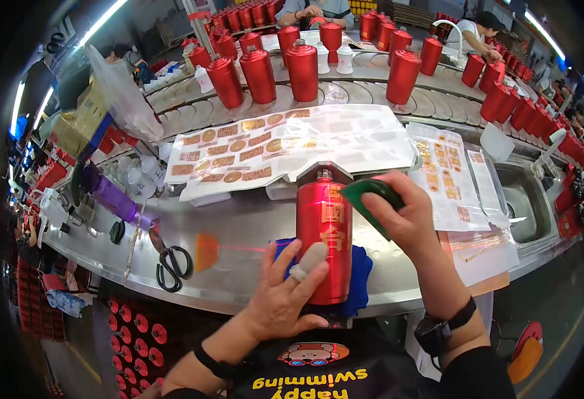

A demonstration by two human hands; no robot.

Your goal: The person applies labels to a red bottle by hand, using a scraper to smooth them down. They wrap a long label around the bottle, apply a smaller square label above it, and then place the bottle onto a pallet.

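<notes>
Steel worktop (238, 226) curves across the view, and its far left end is lost in the dark rim of the lens. A purple bottle (109, 196) lies at that left side, and black scissors (170, 259) rest near the front edge with an orange scrap (206, 251) just beside them. Sheets of gold labels (285, 149) are spread along the back of the worktop, their print too small to read.

The left hand (285, 292) is closed loosely around the lower end of the red bottle (324, 239). Its fingers lie spread along the bottle's left side, one fingertip wrapped in pale tape (308, 261), and its thumb curls below. The hand hides the bottle's base. The red bottle sits at the middle of the front edge, its neck pointing away, with gold characters on its face. A blue cloth (362, 266) lies under it, mostly covered.

The right hand (408, 219) pinches a green scraper (372, 199), with its fingers shut over the far half. The scraper's free edge is at the bottle's upper right side, but contact is hard to judge. A black watch (438, 329) circles that wrist. More label sheets (448, 173) lie to the right, and a sink (525, 199) is set in the right end, partly cut off.
</notes>
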